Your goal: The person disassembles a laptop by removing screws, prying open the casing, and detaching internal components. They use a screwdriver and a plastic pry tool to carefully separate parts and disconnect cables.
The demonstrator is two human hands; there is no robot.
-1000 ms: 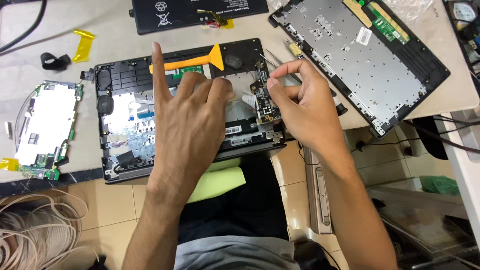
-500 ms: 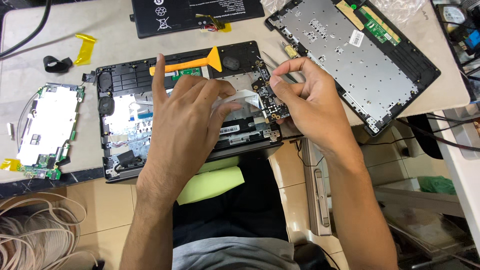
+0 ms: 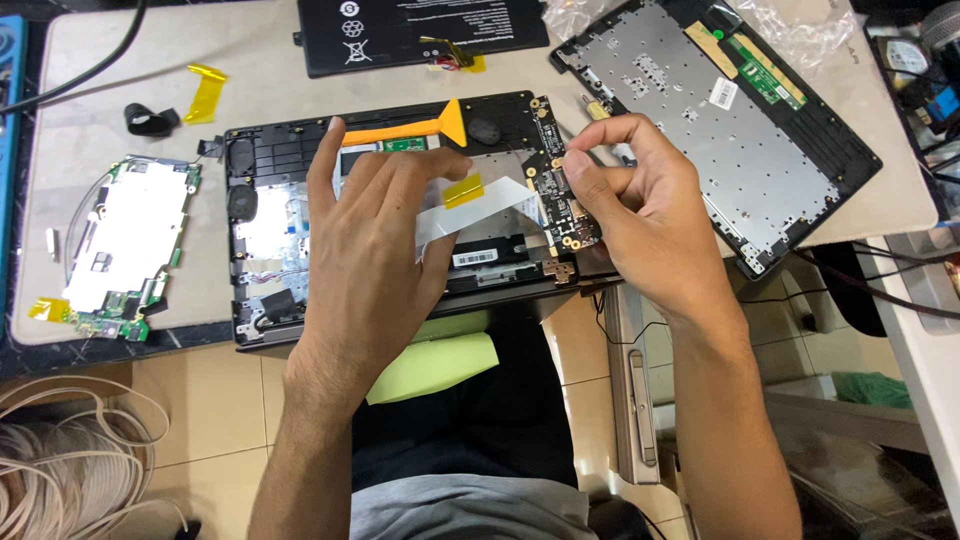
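The beige worktop [image 3: 250,80] carries the whole job, set over a tiled floor on which a coil of pale cable [image 3: 60,460] lies at near left. At its centre sits the opened black laptop base [image 3: 280,300], far larger than anything else being handled. Compared with a moment ago, the left hand [image 3: 375,255] lies flatter over the base, fingers pressing the white flat ribbon cable with its yellow tape tab [image 3: 480,200]; it grips nothing, fingers spread. The right hand [image 3: 640,215] has shifted little and pinches narrowly on the small dark daughter circuit board [image 3: 562,195] at the base's right edge. By my judgement the ribbon is being steadied while that board is worked.

Far right lies a grey keyboard deck [image 3: 720,130]; far centre, a flat black battery pack [image 3: 420,30]. A green-edged mainboard [image 3: 125,245] rests at left. An orange plastic pry tool [image 3: 410,128] lies across the base's far edge.
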